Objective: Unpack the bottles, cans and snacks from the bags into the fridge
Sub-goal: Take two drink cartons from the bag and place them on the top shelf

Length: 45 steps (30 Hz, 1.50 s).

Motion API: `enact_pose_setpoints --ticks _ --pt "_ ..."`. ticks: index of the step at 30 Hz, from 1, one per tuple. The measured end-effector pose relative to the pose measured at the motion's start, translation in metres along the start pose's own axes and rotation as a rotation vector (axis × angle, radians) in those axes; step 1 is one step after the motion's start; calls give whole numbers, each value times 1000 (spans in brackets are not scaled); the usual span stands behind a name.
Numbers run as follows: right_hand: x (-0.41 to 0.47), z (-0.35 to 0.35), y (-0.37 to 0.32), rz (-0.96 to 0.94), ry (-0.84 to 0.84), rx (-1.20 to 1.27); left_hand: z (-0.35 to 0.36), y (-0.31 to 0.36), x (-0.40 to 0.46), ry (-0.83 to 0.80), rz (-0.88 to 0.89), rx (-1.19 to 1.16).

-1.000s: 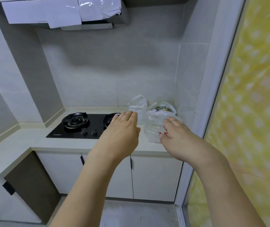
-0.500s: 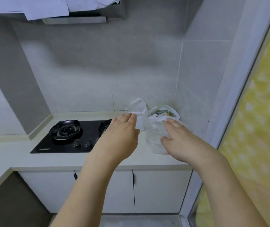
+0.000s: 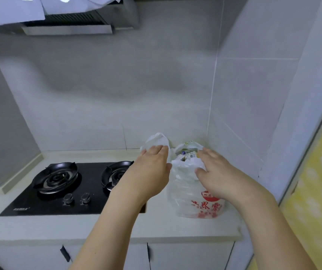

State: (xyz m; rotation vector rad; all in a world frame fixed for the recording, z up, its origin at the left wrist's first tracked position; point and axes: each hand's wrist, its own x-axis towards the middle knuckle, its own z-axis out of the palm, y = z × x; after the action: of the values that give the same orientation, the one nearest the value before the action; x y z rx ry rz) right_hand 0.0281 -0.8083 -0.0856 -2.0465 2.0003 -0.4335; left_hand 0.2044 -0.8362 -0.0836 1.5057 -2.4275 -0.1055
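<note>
- Left hand [image 3: 152,170]: forearm reaches in from lower centre, palm down, back of hand to camera. Fingers straight and held close together, thumb tucked toward the right. Fingertips lie at the lower edge of the rear white bag [image 3: 157,140]; actual contact cannot be confirmed. Nothing is held.
- Right hand [image 3: 217,174]: forearm enters from lower right, palm down. Fingers loosely extended over the open mouth of the front white bag [image 3: 185,193], thumb lying against the bag's upper plastic. No pinch or curl round the plastic is visible.
- Front white bag: stands upright on the countertop [image 3: 97,227], near the right corner by the tiled wall, red print on its front. Packaged items [image 3: 187,153] show in the opening; type unreadable.
- Rear white bag: just behind and left of the front one, against the back wall.
- Gas hob [image 3: 68,190]: black, two burners, two knobs, left of the bags. The left forearm crosses its right burner.
- Range hood [image 3: 68,22]: upper left, partly covered by white film.
</note>
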Motion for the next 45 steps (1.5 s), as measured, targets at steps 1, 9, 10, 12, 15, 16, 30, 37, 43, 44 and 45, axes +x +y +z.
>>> enact_pose_setpoints --ticks 1,9,10,12,15,16,30,37,43,44,45 --pt "9 -2 6 4 3 4 1 1 12 0 4 3" --pt "64 -4 51 43 2 27 32 5 93 -51 37 -30" --pt "71 -3 57 57 3 29 36 5 102 -58 46 -40" --pt "86 0 66 89 -7 31 44 2 121 -78 66 -56" --pt "110 6 75 116 -26 28 56 -10 148 -100 82 -74" --pt "119 8 76 121 -30 28 59 -15 157 -110 80 -81" --pt "272 46 70 151 -19 40 78 -131 273 -191 36 -136" --pt "321 57 105 262 -78 61 113 -130 326 -339 54 -171" --pt "380 75 143 317 -117 90 141 -144 373 -416 47 -118" --pt "390 79 150 342 -128 96 148 -147 382 -428 48 -112" --pt "401 84 156 369 -139 103 157 -151 391 -439 51 -109"
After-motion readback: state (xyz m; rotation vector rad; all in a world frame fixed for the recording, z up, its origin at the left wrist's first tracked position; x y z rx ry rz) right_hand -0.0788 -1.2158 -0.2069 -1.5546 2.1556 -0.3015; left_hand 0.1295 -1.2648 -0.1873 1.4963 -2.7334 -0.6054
